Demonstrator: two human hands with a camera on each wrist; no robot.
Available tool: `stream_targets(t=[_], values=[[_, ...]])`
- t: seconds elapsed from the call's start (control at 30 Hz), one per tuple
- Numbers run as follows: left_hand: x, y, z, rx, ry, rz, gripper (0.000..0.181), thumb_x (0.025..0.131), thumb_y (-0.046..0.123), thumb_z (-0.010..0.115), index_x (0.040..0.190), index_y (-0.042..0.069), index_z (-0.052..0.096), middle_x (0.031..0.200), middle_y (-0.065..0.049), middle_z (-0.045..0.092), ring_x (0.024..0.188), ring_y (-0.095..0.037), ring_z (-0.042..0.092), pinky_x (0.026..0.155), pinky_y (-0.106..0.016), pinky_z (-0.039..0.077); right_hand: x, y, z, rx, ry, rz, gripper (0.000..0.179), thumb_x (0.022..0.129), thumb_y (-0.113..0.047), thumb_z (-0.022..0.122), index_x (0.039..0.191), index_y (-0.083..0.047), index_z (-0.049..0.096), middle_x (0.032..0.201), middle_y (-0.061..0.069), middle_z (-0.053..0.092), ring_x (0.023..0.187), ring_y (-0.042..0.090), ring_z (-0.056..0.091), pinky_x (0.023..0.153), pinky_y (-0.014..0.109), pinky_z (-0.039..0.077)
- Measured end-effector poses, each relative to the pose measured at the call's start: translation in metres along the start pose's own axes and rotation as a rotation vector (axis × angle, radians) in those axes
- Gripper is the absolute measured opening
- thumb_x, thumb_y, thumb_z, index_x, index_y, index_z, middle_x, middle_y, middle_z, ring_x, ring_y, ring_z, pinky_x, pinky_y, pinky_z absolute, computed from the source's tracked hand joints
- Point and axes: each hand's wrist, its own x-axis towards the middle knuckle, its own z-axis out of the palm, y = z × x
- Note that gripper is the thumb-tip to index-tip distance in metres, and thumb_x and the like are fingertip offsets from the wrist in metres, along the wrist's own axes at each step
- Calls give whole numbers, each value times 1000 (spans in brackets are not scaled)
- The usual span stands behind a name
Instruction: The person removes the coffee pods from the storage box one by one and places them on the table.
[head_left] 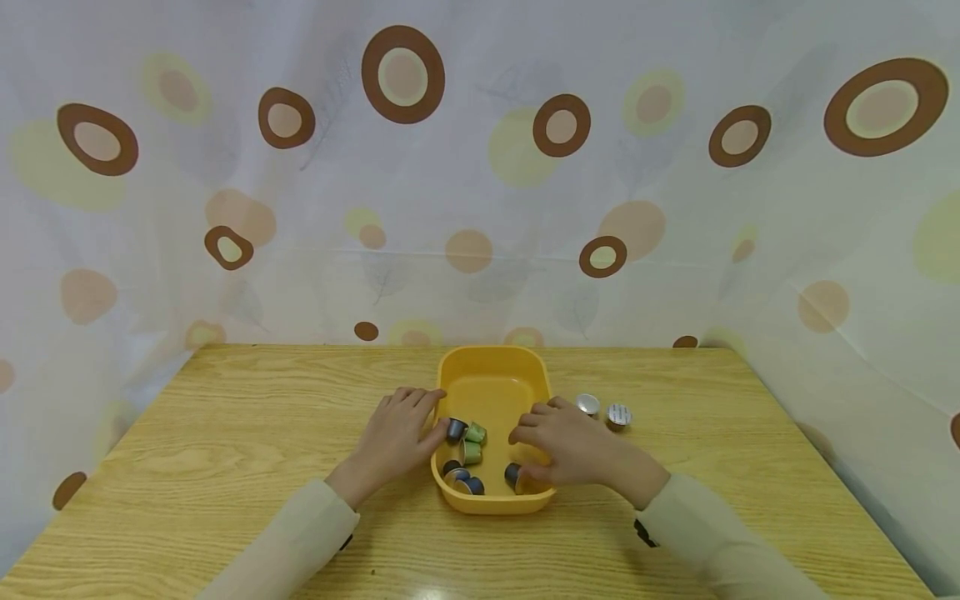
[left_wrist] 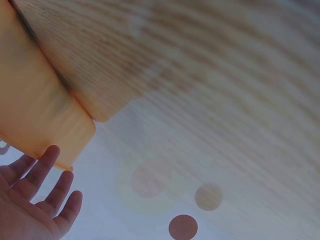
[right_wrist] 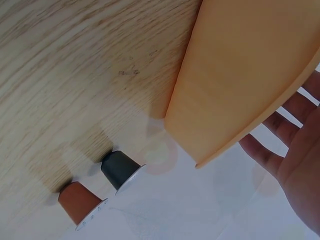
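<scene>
Both relaxed, my left grip [head_left: 399,432] borders and my right grip [head_left: 576,446] overhangs the yellow bin [head_left: 491,395], where green capsules [head_left: 471,452] and dark capsules [head_left: 475,486] lie.

The tub [head_left: 495,505] sits on the table [head_left: 225,417] between the left hand's fingers [head_left: 426,404] and the right hand's fingers [head_left: 528,421]. Inside, 1 capsule [head_left: 456,429] lies just right of the left thumb, 2 capsules [head_left: 472,452] right of that, a cluster [head_left: 458,476] nearer the person, and 1 beside the right thumb. Right of the right fingers, outside, sit 2 outer capsules [head_left: 618,416]; behind all fingers hangs cloth [head_left: 420,183].
</scene>
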Motion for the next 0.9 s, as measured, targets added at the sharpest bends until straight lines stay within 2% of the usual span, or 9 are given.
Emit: stream_targets(t=[0.2,0.47,0.9], values=[[0,0,0,-2,-5,-1,41,93,38,44,124,13,54,115,-3,62,107,-25,53,89,-43,43,3,-2,1,31,-61,-9,38,83,-49,58,108,-21,63,102,-7,62,92,13,54,84,36,43],[0,1,-1,1,-2,2,41,93,37,45,124,12,55,115,-4,62,107,-25,53,89,-43,43,7,-5,-1,5,-72,-38,37,80,-48,62,105,-21,64,97,-8,62,86,11,53,80,34,43],[1,1,-1,-1,-10,-2,41,93,37,45,124,12,55,115,-3,62,108,-25,53,90,-43,43,10,-6,1,-14,-103,-27,36,78,-48,65,103,-22,64,94,-9,62,82,10,52,75,32,41]])
